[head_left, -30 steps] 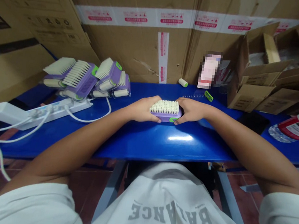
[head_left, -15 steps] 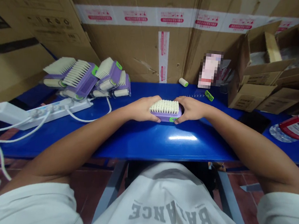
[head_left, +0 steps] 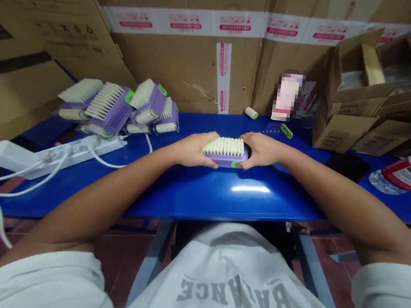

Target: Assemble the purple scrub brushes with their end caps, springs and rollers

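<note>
A purple brush (head_left: pixel 225 152) with white bristles facing up and a green button sits on the blue table (head_left: pixel 201 193). My left hand (head_left: pixel 189 149) is closed round its left end. My right hand (head_left: pixel 261 150) grips its right end, thumb near the green button. Both hands rest on the table surface with the brush between them.
Several more purple brushes (head_left: pixel 118 105) lie piled at the left, above a white power strip (head_left: pixel 54 154) with cables. A small white and green cap (head_left: pixel 251 113) and a green clip (head_left: pixel 286 130) lie behind. Open cardboard boxes (head_left: pixel 373 93) stand at the right, big cartons behind.
The brush and both hands have shifted slightly to the left; otherwise the grip is the same.
</note>
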A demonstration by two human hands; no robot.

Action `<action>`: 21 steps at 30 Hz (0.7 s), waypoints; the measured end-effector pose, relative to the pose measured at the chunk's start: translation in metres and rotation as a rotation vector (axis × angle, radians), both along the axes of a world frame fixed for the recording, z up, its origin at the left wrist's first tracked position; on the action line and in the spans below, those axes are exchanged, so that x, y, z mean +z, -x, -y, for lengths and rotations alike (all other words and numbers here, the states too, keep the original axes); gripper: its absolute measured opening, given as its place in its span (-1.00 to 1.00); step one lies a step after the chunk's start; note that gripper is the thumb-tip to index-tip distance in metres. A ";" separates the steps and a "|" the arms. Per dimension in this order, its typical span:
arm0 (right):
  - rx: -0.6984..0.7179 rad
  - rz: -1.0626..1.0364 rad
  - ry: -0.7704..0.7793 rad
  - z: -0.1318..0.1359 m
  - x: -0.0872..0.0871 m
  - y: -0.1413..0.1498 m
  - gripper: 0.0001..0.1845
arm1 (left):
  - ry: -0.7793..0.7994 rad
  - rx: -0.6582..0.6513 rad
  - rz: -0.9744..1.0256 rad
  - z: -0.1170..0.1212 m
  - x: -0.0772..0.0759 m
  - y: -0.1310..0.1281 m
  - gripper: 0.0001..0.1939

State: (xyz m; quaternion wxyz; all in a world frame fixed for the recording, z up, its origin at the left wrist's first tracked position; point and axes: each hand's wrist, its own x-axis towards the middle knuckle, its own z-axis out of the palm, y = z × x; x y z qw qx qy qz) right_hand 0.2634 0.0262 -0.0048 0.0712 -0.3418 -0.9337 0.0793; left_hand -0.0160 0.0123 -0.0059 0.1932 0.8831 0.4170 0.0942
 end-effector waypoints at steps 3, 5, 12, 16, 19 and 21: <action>-0.002 0.017 0.000 0.002 0.001 0.001 -0.43 | -0.005 0.000 0.010 0.001 -0.001 -0.001 -0.24; -0.043 0.035 -0.017 0.004 0.000 0.002 -0.40 | -0.019 0.007 0.009 0.001 -0.002 -0.002 -0.25; -0.036 0.024 0.036 0.000 0.003 -0.016 -0.30 | 0.014 0.005 0.032 -0.015 -0.001 0.031 -0.25; -0.042 0.012 0.076 -0.003 0.007 -0.028 -0.22 | 0.038 -0.044 0.107 -0.031 -0.003 0.055 -0.11; -0.078 -0.045 0.117 -0.006 0.007 -0.035 -0.20 | 0.030 -0.072 0.246 -0.036 -0.006 0.061 0.05; -0.108 -0.059 0.153 -0.009 0.007 -0.040 -0.19 | 0.069 -0.102 0.389 -0.037 -0.008 0.061 0.16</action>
